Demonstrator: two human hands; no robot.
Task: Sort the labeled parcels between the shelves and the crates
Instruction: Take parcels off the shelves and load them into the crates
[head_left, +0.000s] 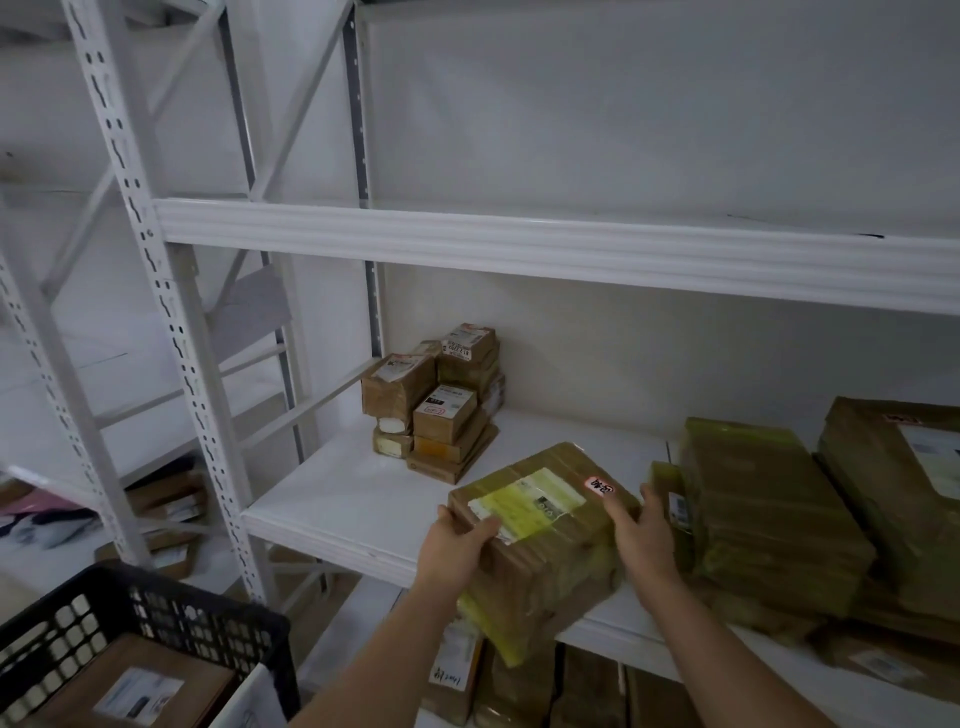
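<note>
A taped brown parcel (545, 540) with a yellow-white label and a small red-edged sticker lies tilted across the front edge of the white shelf (337, 499). My left hand (457, 545) grips its left corner, thumb on top. My right hand (644, 535) holds its right side, fingers spread along the edge. A black plastic crate (171, 613) stands at the lower left with a labelled brown parcel (135, 691) inside.
A stack of small labelled boxes (436, 400) sits at the shelf's back left. Large taped parcels (769, 509) pile up on the right. More parcels (571, 686) stand on the shelf below. The upper shelf beam (519, 244) crosses overhead, and an upright post (156, 312) rises left.
</note>
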